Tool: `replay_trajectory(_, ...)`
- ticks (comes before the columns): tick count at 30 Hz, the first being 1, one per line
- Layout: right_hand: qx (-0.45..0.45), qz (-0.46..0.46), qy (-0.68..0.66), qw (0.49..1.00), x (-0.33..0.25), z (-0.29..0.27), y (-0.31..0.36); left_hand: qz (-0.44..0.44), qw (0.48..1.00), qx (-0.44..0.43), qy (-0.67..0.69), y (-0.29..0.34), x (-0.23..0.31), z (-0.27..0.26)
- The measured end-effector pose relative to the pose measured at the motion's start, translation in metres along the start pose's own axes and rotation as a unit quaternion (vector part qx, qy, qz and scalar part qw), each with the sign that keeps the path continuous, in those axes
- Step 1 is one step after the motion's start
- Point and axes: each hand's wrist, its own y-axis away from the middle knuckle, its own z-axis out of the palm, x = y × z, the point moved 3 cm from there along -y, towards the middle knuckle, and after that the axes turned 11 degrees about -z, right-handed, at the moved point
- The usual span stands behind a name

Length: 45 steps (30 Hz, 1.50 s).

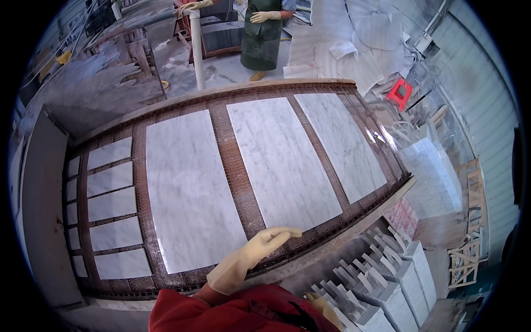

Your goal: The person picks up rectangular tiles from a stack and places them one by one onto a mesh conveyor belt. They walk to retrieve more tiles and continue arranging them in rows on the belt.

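My left hand point(255, 255), in a cream rubber glove, reaches over the near edge of a wet mesh conveyor bed point(240, 191). Its fingers are stretched out together beside the near end of the middle white, grey-veined stone slab point(285, 160); whether they touch it I cannot tell. Nothing shows in that hand. Another long slab point(193, 182) lies to the left and a third slab point(343, 144) to the right. Low at the picture's edge my gloved right hand point(323, 311) is partly hidden by my red sleeve, near stacked stone pieces; its fingers are not clear.
Smaller stone tiles point(112, 203) lie in rows near a grey machine housing point(41, 210). Upright stone stacks with strips on top point(381, 282) stand at lower right. Beyond the bed are a co-worker in a green apron point(261, 41), a pale post point(196, 52) and a red stool point(399, 94).
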Motion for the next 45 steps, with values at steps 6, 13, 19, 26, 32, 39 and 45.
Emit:
replay_trajectory(6,-0.006,0.043,-0.022,0.999,0.011,-0.002,-0.009,0.122,0.970,0.178,-0.117,-0.027,-0.025,-0.019)
replay_trajectory(13,0.007,0.025,-0.022,0.999,0.040,-0.002,-0.025,0.198,0.879,0.331,-0.281,-0.036,-0.020,-0.049)
replay_trajectory(19,0.024,0.037,-0.020,0.999,0.053,0.004,-0.023,0.150,0.845,0.332,-0.392,-0.056,-0.026,-0.049)
replay_trajectory(26,0.032,-0.015,0.080,0.996,0.086,0.018,-0.008,0.184,0.819,0.311,-0.444,-0.066,-0.042,-0.033)
replay_trajectory(32,0.059,0.040,-0.023,0.997,0.052,0.019,0.017,0.149,0.823,0.296,-0.461,-0.056,-0.056,-0.032)
replay_trajectory(39,0.112,0.015,-0.020,0.993,0.112,0.060,0.049,0.198,0.807,0.267,-0.489,-0.038,-0.068,-0.001)
replay_trajectory(45,0.182,0.086,-0.285,0.937,0.207,0.152,0.098,0.246,0.821,0.191,-0.479,-0.012,-0.068,0.057)
